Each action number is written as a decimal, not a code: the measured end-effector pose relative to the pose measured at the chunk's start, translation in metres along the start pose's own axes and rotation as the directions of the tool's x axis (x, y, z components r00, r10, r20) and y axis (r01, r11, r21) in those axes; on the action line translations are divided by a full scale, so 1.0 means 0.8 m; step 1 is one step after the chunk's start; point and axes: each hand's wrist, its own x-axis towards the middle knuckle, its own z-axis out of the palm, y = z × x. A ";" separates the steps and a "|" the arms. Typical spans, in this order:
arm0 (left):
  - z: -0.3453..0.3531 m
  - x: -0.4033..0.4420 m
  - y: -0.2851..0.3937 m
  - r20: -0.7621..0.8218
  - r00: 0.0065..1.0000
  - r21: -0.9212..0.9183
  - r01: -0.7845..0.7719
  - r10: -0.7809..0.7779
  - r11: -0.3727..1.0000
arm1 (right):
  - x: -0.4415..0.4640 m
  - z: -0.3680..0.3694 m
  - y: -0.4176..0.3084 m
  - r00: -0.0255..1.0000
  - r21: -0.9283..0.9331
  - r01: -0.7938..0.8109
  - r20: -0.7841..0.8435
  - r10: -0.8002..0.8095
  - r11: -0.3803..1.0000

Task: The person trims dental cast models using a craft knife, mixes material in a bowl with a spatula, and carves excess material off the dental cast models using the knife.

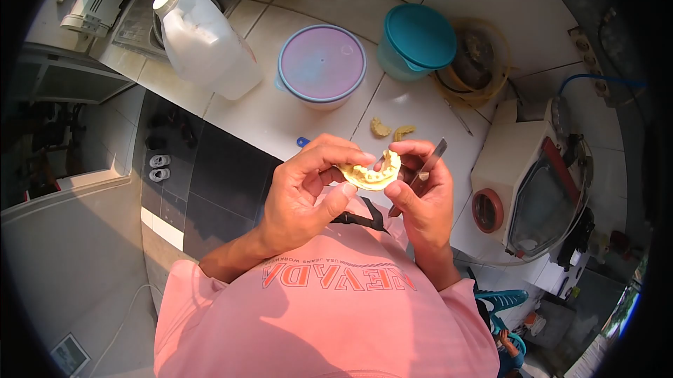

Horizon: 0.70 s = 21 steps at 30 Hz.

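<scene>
A yellow dental cast (371, 177) with a curved row of teeth is held up in front of the pink shirt. My left hand (305, 185) pinches its left side between thumb and fingers. On its right side, the thumb and index finger of my right hand (424, 199) grip the cast. That same hand also has a flat metal blade (433, 157) tucked between its fingers, pointing up and to the right. Two yellow pieces, a chunky one (379, 127) and a curved one (404, 132), lie on the white tiles just beyond the hands.
A white jug (203, 45), a purple-lidded tub (322, 64) and a teal-lidded tub (419, 36) stand along the tiled counter (280, 115). Coiled tubing (506, 62) lies behind. A boxy machine with a window (536, 189) stands at right. Part of another person (510, 353) shows lower right.
</scene>
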 end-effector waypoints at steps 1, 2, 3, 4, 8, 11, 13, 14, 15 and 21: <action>0.000 -0.001 0.001 -0.004 1.000 -0.008 0.013 -0.013 1.000 | 0.000 0.001 -0.001 1.000 -0.012 -0.002 -0.001 0.002 1.000; 0.000 -0.001 0.001 -0.007 1.000 -0.016 0.025 -0.025 1.000 | -0.001 0.001 -0.002 1.000 -0.025 -0.004 -0.002 0.004 1.000; 0.000 -0.001 0.001 -0.005 1.000 -0.017 0.025 -0.025 1.000 | -0.001 0.001 -0.002 1.000 -0.027 -0.002 -0.004 0.002 1.000; 0.000 -0.001 0.001 -0.003 0.999 -0.012 0.032 -0.032 0.999 | -0.002 0.002 -0.001 1.000 -0.026 0.000 -0.013 -0.001 1.000; -0.001 -0.002 -0.003 0.015 1.000 0.018 0.027 -0.027 0.999 | -0.003 0.005 -0.003 0.999 -0.032 0.009 -0.039 -0.010 0.999; 0.003 -0.002 0.004 0.014 0.996 -0.053 0.084 -0.083 0.995 | -0.004 0.003 -0.001 0.999 -0.032 0.021 -0.034 -0.022 0.999; 0.000 -0.003 -0.002 0.027 0.997 -0.027 0.067 -0.066 0.997 | -0.005 0.004 -0.001 0.999 -0.035 0.022 -0.038 -0.023 0.999; -0.001 -0.004 -0.004 0.040 0.998 -0.001 0.049 -0.049 0.999 | -0.005 0.004 -0.001 0.999 -0.038 0.023 -0.043 -0.025 0.999; -0.001 -0.004 -0.003 0.040 0.998 0.000 0.049 -0.049 0.999 | -0.005 0.004 -0.002 0.999 -0.038 0.023 -0.043 -0.025 0.999; 0.001 -0.006 -0.005 0.014 0.998 -0.009 0.059 -0.059 0.998 | -0.006 0.006 -0.003 0.999 -0.047 0.019 -0.046 -0.021 0.999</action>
